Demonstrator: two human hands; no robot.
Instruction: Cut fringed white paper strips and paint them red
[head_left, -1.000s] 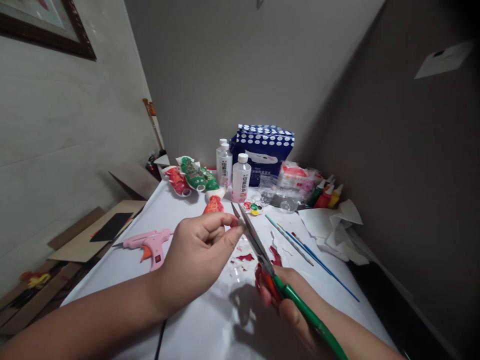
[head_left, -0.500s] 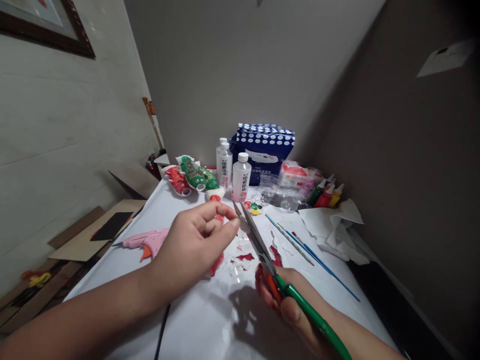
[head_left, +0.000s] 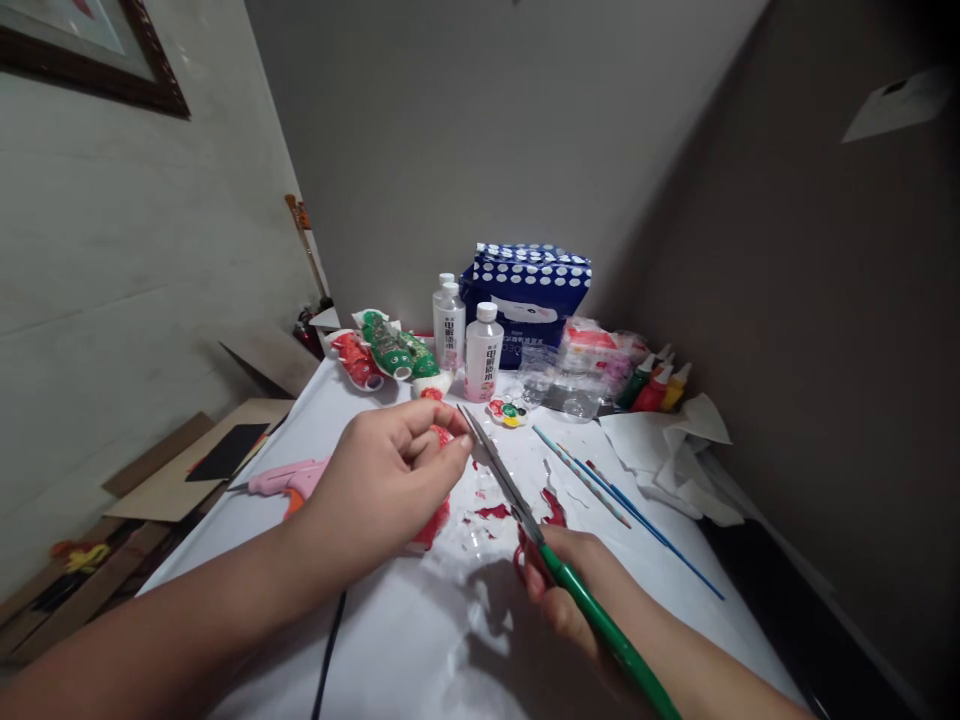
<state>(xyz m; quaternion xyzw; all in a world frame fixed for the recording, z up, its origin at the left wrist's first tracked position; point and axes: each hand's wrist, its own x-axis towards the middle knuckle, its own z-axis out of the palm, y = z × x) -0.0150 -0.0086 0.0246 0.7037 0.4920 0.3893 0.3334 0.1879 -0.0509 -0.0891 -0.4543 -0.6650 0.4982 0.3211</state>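
My left hand (head_left: 382, 490) is raised over the white table (head_left: 420, 650), fingers pinched on a small clear plastic piece that is hard to make out. A red painted piece (head_left: 433, 520) shows below that hand. My right hand (head_left: 566, 590) grips green-and-red-handled scissors (head_left: 517, 500). Their metal blades are nearly closed, and the tips point up-left and meet the left fingertips. Red paint scraps (head_left: 551, 505) lie on the table between the two hands.
A pink glue gun (head_left: 281, 480) lies left. At the back stand white bottles (head_left: 484, 352), painted red and green bottle fish (head_left: 386, 350), a blue dotted pack (head_left: 529, 290), a paint palette (head_left: 508, 410) and paint tubes (head_left: 652, 385). Brushes (head_left: 600, 485) and crumpled paper (head_left: 675, 445) lie right.
The scissors blades have closed from slightly apart. My left hand has dropped a little and shifted left, and the right hand has moved slightly up.
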